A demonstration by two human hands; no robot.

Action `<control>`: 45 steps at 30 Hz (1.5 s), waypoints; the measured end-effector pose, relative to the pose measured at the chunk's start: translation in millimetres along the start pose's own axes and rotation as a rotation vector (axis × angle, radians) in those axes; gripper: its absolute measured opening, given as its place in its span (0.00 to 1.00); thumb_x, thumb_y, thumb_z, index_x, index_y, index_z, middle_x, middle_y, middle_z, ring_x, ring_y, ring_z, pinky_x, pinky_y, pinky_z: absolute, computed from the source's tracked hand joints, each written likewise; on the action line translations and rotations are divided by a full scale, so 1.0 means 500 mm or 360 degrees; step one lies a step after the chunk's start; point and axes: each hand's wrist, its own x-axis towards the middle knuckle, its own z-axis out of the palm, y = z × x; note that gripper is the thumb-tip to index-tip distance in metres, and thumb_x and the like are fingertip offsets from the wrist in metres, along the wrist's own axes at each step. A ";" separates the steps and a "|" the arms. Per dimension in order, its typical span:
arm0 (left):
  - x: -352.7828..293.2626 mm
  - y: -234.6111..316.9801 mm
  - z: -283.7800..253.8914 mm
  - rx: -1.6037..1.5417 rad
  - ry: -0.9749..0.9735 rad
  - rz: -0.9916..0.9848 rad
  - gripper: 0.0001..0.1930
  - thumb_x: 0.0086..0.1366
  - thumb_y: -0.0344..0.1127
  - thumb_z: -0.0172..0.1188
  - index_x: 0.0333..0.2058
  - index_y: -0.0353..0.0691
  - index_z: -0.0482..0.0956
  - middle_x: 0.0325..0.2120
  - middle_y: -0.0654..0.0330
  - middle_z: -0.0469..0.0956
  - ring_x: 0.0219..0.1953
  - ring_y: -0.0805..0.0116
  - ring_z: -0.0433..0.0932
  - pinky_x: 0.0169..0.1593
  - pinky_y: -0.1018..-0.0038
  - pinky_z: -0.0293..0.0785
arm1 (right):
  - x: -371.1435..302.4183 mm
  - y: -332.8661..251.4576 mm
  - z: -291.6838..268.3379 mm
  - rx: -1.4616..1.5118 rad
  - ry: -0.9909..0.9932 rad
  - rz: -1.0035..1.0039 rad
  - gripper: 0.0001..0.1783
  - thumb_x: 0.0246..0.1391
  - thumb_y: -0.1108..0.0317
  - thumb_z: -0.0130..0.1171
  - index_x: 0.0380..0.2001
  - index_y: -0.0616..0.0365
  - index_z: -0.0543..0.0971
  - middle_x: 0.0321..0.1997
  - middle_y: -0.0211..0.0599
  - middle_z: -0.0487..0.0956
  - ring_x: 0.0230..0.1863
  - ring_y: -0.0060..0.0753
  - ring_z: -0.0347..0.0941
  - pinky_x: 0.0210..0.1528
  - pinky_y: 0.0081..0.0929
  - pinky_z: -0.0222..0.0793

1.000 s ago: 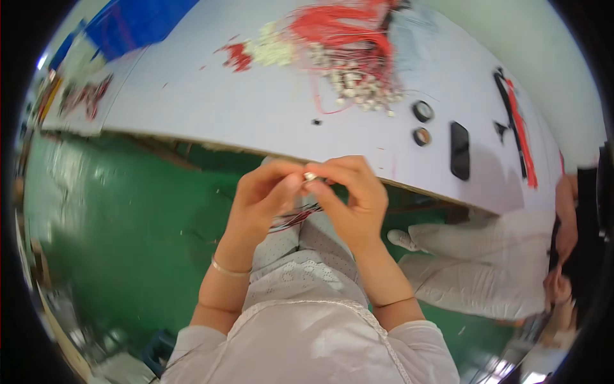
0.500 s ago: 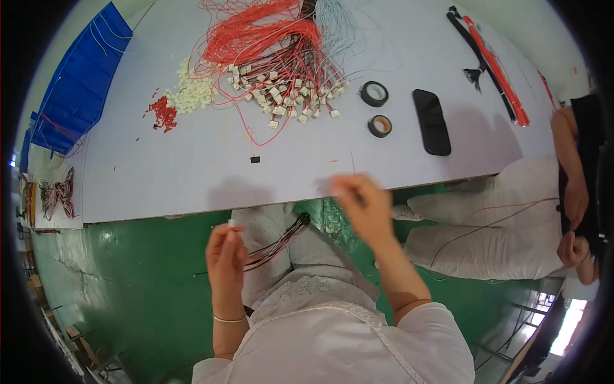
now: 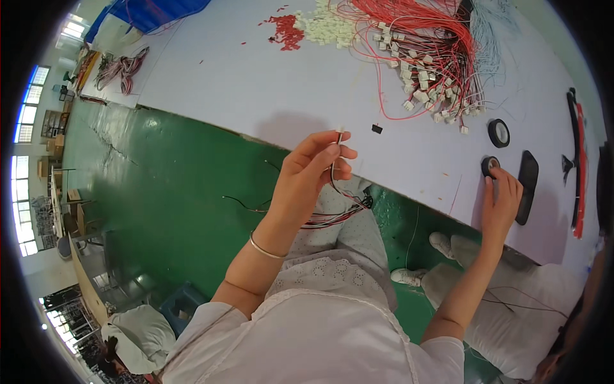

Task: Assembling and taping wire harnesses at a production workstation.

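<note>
Red wires and white connectors spread across your pale table. Two tape rolls lie near a black phone.

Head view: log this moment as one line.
left hand: holds wired white plug | right hand: at nearer tape roll, grip unclear | phone: on table

One head-worn fisheye view looks steeply down over the table.

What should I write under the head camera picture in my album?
Left hand pinches a wired white connector; right hand touches a black tape roll near a phone.
</note>
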 end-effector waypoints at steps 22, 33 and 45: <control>-0.275 0.081 -0.168 0.2132 -0.0071 0.0544 0.08 0.62 0.31 0.65 0.38 0.34 0.82 0.27 0.63 0.81 0.26 0.80 0.77 0.29 0.81 0.72 | -0.197 -0.492 0.076 0.3464 -0.1142 0.0458 0.23 0.65 0.62 0.53 0.58 0.64 0.70 0.58 0.36 0.73 0.62 0.29 0.66 0.68 0.32 0.55; -0.243 -0.079 -0.179 0.1048 0.0172 0.0047 0.10 0.70 0.34 0.57 0.44 0.35 0.82 0.28 0.64 0.81 0.28 0.78 0.78 0.24 0.83 0.74 | -0.232 -0.451 0.066 0.2770 -0.1469 0.0351 0.11 0.66 0.65 0.53 0.47 0.60 0.74 0.49 0.31 0.77 0.51 0.19 0.70 0.54 0.20 0.64; -0.281 -0.072 -0.215 0.1286 0.0117 0.0227 0.12 0.63 0.27 0.64 0.46 0.40 0.85 0.34 0.63 0.76 0.29 0.79 0.77 0.26 0.84 0.76 | -0.298 -0.491 0.118 0.2692 -0.1360 0.0368 0.11 0.65 0.71 0.54 0.49 0.60 0.74 0.53 0.31 0.76 0.52 0.23 0.71 0.54 0.22 0.65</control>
